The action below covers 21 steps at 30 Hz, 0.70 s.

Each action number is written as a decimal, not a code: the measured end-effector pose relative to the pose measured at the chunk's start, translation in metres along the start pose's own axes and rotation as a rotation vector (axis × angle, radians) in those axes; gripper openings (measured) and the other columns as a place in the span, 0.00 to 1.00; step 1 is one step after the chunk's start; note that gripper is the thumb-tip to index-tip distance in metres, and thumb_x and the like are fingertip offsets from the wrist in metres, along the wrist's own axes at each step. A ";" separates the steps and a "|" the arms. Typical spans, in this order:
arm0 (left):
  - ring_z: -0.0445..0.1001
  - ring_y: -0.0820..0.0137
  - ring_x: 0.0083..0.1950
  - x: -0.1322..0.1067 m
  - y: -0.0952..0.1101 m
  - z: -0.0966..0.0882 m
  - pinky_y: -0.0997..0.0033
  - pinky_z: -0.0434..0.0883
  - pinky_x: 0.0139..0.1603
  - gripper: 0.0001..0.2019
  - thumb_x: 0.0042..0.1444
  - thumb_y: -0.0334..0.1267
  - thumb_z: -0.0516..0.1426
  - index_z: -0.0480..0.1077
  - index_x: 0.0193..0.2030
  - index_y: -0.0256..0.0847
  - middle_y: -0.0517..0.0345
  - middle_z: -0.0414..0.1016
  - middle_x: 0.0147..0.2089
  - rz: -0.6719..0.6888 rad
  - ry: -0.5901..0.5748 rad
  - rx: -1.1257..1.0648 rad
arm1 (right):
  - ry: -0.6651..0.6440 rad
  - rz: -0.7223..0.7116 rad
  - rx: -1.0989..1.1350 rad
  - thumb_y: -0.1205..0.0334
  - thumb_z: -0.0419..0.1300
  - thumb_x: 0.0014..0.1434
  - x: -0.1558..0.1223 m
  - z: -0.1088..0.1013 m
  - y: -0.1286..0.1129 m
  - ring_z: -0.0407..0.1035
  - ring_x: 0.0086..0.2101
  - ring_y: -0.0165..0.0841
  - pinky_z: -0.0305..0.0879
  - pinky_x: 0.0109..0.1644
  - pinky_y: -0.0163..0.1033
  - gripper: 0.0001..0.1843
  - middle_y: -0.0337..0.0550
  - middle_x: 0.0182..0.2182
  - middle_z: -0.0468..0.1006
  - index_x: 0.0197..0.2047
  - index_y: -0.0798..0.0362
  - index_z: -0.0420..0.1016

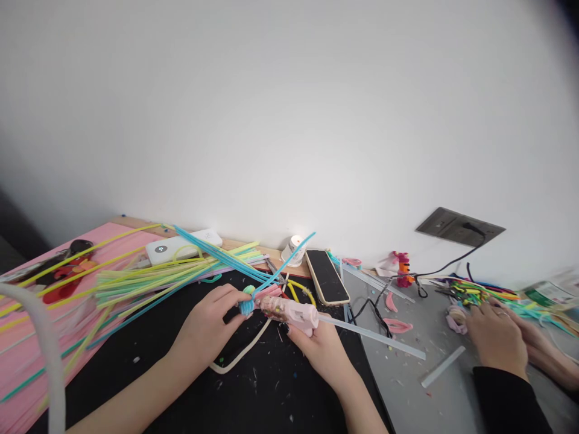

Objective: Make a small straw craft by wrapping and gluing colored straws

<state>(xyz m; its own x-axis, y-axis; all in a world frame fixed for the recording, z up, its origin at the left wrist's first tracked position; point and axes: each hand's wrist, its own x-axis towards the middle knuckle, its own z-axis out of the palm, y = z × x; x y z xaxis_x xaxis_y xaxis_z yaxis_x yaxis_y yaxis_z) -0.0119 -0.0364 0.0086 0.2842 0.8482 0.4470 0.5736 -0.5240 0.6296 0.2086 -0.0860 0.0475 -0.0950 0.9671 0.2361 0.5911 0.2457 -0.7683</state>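
My left hand (212, 322) pinches a small coil of blue pipe cleaner (246, 306), from which one long blue end sticks up to the right. A bit of green shows at the top of the coil. Wrapped in my right hand (319, 349) is a pink hot glue gun (289, 310), its nozzle end pointing left and touching or very close to the coil. A long clear glue stick (375, 334) juts out of the gun's back. The exact spot where nozzle and coil meet is partly hidden by my fingers.
Bundles of pipe cleaners (154, 283) lie at left beside a white power bank (181, 246). A phone (326, 277), yellow-handled pliers (301, 292) and a white cup (294, 250) sit behind. At right, a co-worker's hands (497, 337) handle pipe cleaners; a black cord (452, 262) runs to the wall outlet.
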 end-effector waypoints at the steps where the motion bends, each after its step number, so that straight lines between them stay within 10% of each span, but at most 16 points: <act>1: 0.72 0.65 0.41 0.000 0.000 0.000 0.68 0.69 0.44 0.08 0.52 0.32 0.56 0.73 0.38 0.43 0.57 0.74 0.37 -0.002 0.000 -0.003 | -0.021 -0.002 0.011 0.61 0.62 0.56 0.000 0.000 -0.001 0.75 0.45 0.42 0.76 0.46 0.42 0.15 0.31 0.42 0.81 0.46 0.32 0.76; 21: 0.71 0.68 0.36 0.002 0.002 -0.001 0.70 0.68 0.40 0.08 0.52 0.30 0.56 0.72 0.39 0.41 0.58 0.72 0.35 -0.040 -0.021 -0.063 | -0.117 -0.040 0.018 0.64 0.59 0.57 0.003 -0.001 -0.004 0.73 0.48 0.42 0.73 0.51 0.43 0.19 0.33 0.47 0.78 0.50 0.34 0.74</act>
<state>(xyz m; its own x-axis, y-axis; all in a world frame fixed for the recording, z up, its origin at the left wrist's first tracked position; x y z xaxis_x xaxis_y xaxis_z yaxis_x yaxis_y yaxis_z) -0.0110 -0.0358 0.0109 0.2781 0.8696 0.4079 0.5352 -0.4929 0.6860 0.2069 -0.0838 0.0517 -0.2120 0.9573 0.1966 0.5704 0.2846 -0.7705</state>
